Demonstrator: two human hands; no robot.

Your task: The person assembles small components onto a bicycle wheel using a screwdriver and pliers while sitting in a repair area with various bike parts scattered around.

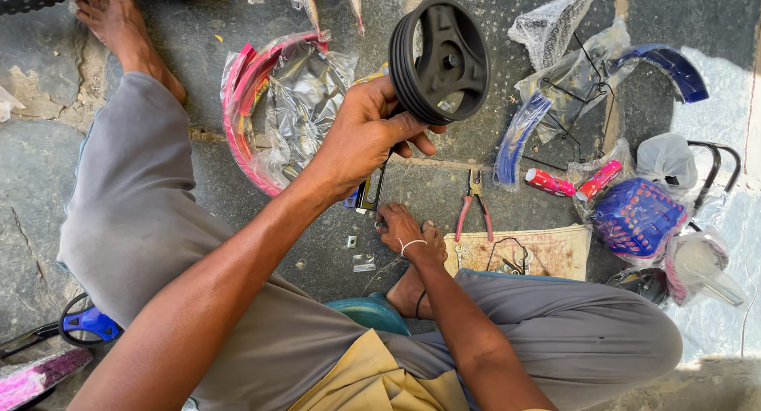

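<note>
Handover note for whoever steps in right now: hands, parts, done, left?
Left hand: raised, gripping a black plastic wheel by its rim.
Right hand: down at the stone floor, fingertips on small bits by the foot; what it pinches cannot be told.
Nearby: pliers beside a worn cloth, blue mudguards, pink rims in plastic wrap, blue basket.
Done: wheel unwrapped, in hand.
Left: wheel not mounted on anything.

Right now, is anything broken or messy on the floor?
Nothing looks broken. The left hand holds a black plastic wheel. Torn plastic wrappers and small scraps lie strewn over the cracked stone floor, with pliers beside the right hand.
</note>
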